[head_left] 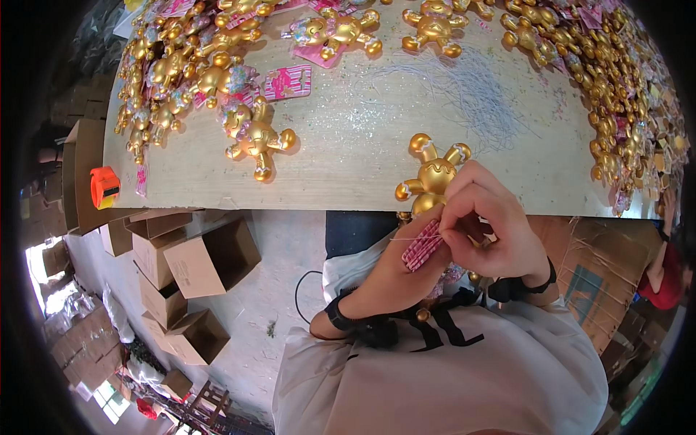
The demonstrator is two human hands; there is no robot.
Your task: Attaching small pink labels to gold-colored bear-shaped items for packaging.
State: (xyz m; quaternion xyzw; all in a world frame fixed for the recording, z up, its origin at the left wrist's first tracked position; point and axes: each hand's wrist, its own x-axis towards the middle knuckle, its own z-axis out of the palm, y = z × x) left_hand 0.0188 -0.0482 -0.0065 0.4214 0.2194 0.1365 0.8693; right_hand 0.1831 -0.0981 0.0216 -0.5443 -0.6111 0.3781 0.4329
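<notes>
Just off the table's near edge, my left hand [417,274] and my right hand [486,217] are brought together. A shiny gold gingerbread-man ornament [437,175] with white piped trim sticks up beyond them, legs outward. My left hand is closed round its lower part; most of its fingers are hidden behind my right hand. Over my left hand lies a pink striped card tag [422,246]. A thin pale string [403,238] crosses by the tag and runs into my right fingertips, which are pinched on it. Black bands circle both wrists.
Gold ornaments [167,76] are heaped at the table's left and more ornaments [616,94] at its right. Loose strings [478,98] lie mid-table near a pink card [288,82] and a single ornament [259,139]. An orange tape dispenser [105,186] and open cartons [212,257] are left.
</notes>
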